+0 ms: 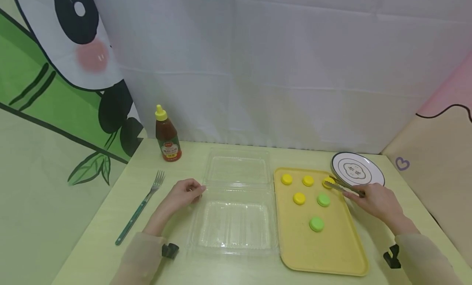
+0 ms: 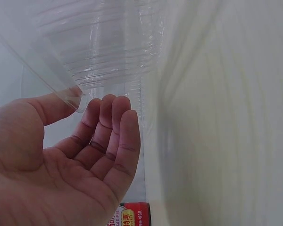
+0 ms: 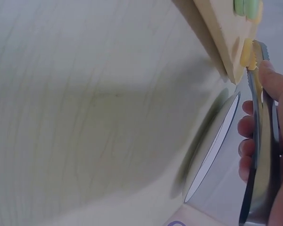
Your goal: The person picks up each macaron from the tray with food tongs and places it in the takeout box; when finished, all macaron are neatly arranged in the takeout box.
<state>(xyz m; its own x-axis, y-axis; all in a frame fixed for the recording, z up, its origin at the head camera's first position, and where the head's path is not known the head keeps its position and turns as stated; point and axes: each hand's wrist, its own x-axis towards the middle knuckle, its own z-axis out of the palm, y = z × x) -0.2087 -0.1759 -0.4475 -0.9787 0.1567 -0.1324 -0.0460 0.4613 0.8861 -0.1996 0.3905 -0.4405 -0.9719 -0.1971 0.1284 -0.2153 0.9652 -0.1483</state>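
Observation:
Beside the hinge of an unfolded clear plastic clamshell box [image 1: 236, 219], my left hand [image 1: 185, 193] pinches the box's edge between thumb and fingertips. The left wrist view shows the corner of the rim [image 2: 79, 109] between them. My right hand [image 1: 377, 199] grips metal food tongs [image 1: 350, 188] over the far right corner of a yellow tray [image 1: 313, 256]. Between the tongs' tips is a yellow macaron [image 1: 327, 182], also seen as a yellow edge in the right wrist view. Several other macarons sit on the tray, yellow [image 1: 299, 198] and green [image 1: 316, 224].
A white plate [image 1: 355, 166] with a dark rim lies behind the right hand, close to the tray. At the left are a green-handled fork [image 1: 138, 211] and an upright sauce bottle [image 1: 168, 139] with a yellow cap. A white cloth [image 1: 295, 72] hangs along the table's back.

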